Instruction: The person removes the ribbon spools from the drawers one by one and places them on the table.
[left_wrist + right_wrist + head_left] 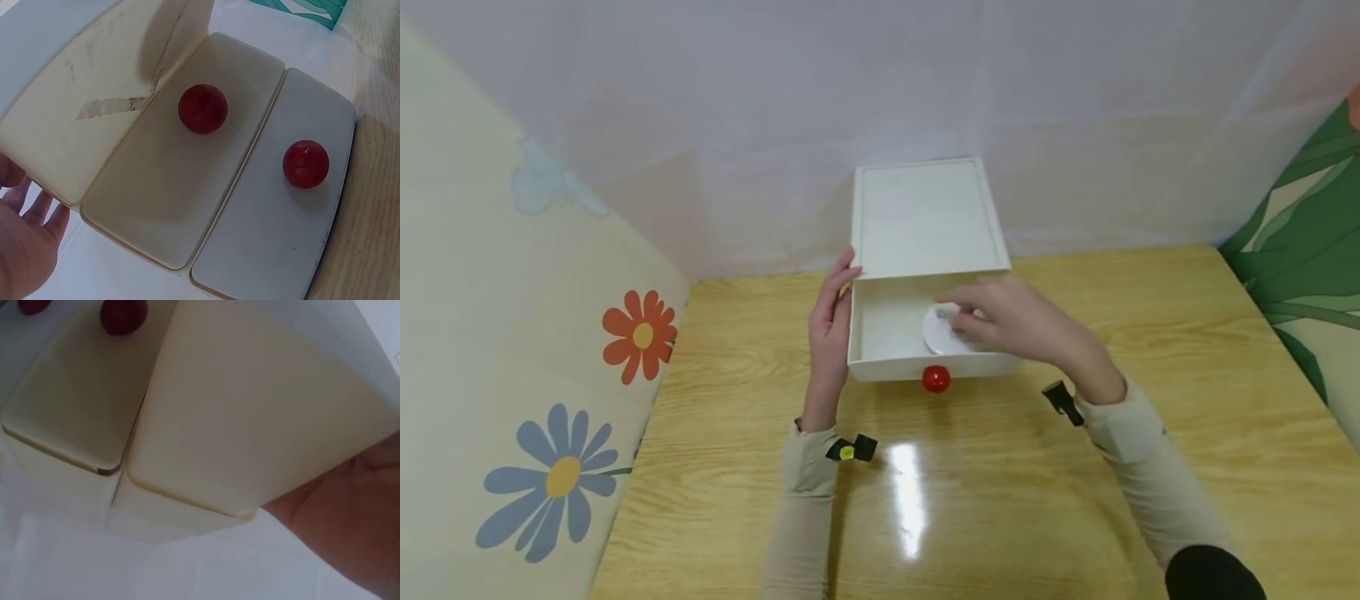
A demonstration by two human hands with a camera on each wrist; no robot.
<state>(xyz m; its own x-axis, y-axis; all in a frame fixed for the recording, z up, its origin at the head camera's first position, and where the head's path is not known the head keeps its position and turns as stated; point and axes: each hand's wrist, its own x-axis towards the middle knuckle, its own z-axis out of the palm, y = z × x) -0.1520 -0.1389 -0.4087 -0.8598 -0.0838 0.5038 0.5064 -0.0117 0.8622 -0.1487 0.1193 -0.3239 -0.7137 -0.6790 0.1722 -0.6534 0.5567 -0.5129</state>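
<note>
A white drawer cabinet (931, 218) stands on the table, its top drawer (887, 367) pulled out by a red knob side facing me. Inside that drawer is a white round disc (936, 333), partly covered by my right hand (1007, 317), whose thumb and fingers pinch at its upper right part. My left hand (831, 337) rests along the cabinet's left side with the fingers fairly straight, fingertips at the top corner. In the left wrist view, its fingers (39, 209) lie beside the open drawer. The right wrist view has the hand's fingertips hidden behind the drawer wall.
A red knob (936, 379) sticks out from the drawer front. Two lower drawers with red knobs (203, 109) are closed beneath it. A white curtain (775, 150) hangs behind the wooden table (737, 467); flowered panels (550, 333) flank it.
</note>
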